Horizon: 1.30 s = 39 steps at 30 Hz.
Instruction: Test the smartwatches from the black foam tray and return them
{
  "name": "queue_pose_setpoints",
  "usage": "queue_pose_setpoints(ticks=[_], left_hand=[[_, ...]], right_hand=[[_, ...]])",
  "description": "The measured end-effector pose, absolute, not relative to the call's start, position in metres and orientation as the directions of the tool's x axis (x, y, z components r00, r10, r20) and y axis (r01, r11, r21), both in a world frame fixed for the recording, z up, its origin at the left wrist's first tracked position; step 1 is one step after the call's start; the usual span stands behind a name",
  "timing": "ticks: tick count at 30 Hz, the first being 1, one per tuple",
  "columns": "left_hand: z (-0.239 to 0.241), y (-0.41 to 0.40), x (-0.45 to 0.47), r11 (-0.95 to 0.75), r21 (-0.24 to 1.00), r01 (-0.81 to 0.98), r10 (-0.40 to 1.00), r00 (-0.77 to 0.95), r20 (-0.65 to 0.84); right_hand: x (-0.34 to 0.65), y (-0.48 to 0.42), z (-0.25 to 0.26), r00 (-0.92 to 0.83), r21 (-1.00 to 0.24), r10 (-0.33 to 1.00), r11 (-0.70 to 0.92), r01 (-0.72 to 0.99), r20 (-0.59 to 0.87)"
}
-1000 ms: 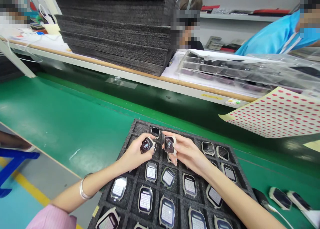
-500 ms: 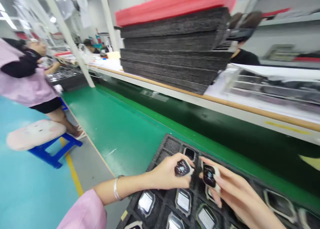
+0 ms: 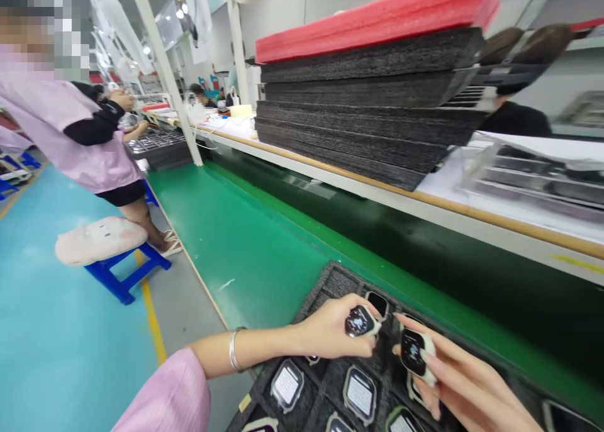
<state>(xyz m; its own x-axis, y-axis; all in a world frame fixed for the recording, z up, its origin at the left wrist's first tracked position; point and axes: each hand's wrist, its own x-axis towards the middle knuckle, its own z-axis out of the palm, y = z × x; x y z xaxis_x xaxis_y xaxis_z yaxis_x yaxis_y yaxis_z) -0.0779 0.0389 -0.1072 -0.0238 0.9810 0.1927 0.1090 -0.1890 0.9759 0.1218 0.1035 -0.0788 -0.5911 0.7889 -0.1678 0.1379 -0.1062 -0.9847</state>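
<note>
My left hand (image 3: 330, 325) is closed around a smartwatch (image 3: 359, 321) with a lit dark face and a pale case. In my right hand (image 3: 467, 369), a second smartwatch (image 3: 414, 350) is gripped between thumb and fingers, its screen lit too. Both hands are above a black foam tray (image 3: 330, 382) divided into square compartments. Several watches lie in it, among them one with a white label on its screen (image 3: 360, 394), another labelled one (image 3: 287, 386), and a dark-screened one (image 3: 377, 304) just beyond my left hand. My right hand hides part of the tray.
A workbench (image 3: 340, 177) runs along the far side, bearing a stack of black foam trays (image 3: 358, 99) topped with red foam (image 3: 377, 23). At left, a person in pink (image 3: 104, 143) stands by a blue stool (image 3: 127, 271) with a cushion. Another person (image 3: 519, 117) is behind the stack.
The camera view has turned left, so the surroundings and both hands appear farther right. Each hand still holds its smartwatch above the tray.
</note>
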Motion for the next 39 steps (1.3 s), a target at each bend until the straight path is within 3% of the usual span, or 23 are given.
queue_pose_setpoints(ticks=[4, 15, 23, 31, 39], left_hand=[[-0.107, 0.037, -0.075, -0.178, 0.977, 0.116, 0.982, -0.046, 0.184], [-0.105, 0.037, -0.076, -0.189, 0.970, 0.155, 0.979, -0.044, 0.198], [-0.106, 0.029, -0.075, -0.182, 0.967, 0.175, 0.983, -0.001, 0.185], [-0.106, 0.033, -0.074, 0.023, 0.947, -0.321, 0.995, 0.098, 0.009], [-0.100, 0.031, -0.076, 0.052, 0.937, -0.346, 0.997, 0.067, -0.031]], right_hand=[[0.118, 0.092, -0.065, -0.627, -0.963, 0.737, -0.257, 0.086, -0.253], [0.119, 0.096, -0.070, -0.610, -0.964, 0.761, -0.265, 0.021, -0.222], [0.126, 0.098, -0.077, -0.739, -0.949, 0.640, -0.316, -0.004, -0.211], [0.126, 0.101, -0.080, -0.765, -0.918, 0.616, -0.386, -0.085, -0.188], [0.127, 0.098, -0.079, -0.700, -0.940, 0.689, -0.333, -0.078, -0.186]])
